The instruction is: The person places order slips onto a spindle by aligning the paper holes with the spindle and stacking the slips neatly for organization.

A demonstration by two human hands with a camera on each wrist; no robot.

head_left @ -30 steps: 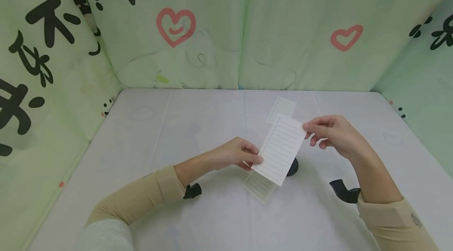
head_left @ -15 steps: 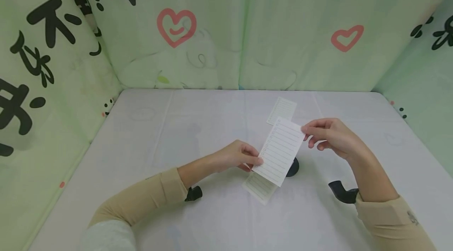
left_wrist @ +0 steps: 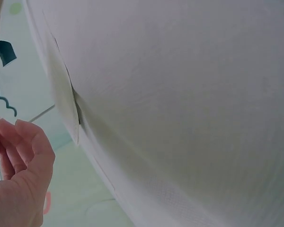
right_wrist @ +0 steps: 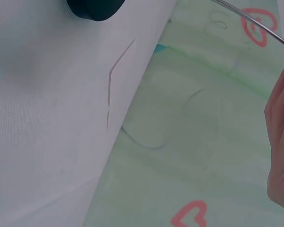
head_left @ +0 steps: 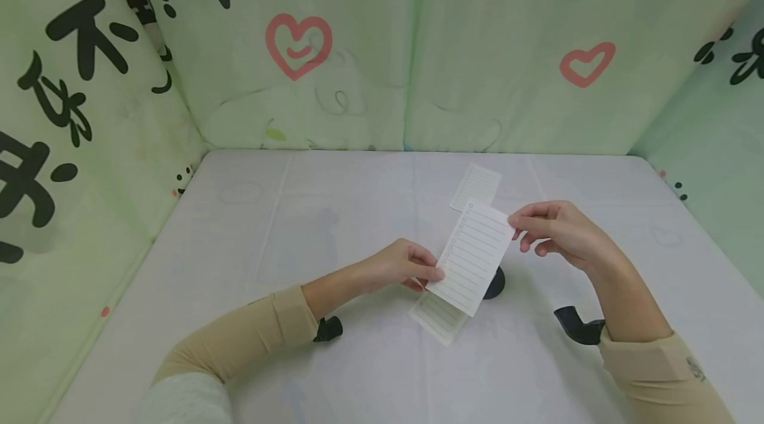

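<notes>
2 hands held 1 lined card (head_left: 473,257) above the white table (head_left: 334,212), tilted, near the middle. The left hand (head_left: 401,266) pinched its near-left edge, fingers curled on the paper; the right hand (head_left: 555,228) pinched the far-right corner, thumb and forefinger clamped. The card showed ruled lines and a column of small boxes, no readable words. 1 more card (head_left: 475,186) lay farther off, another (head_left: 438,316) nearer, beside a dark round object (head_left: 495,283). Bold black characters and pink hearts marked the green walls (head_left: 477,46).

White table (head_left: 298,225) enclosed by green heart-printed panels (head_left: 477,46).
</notes>
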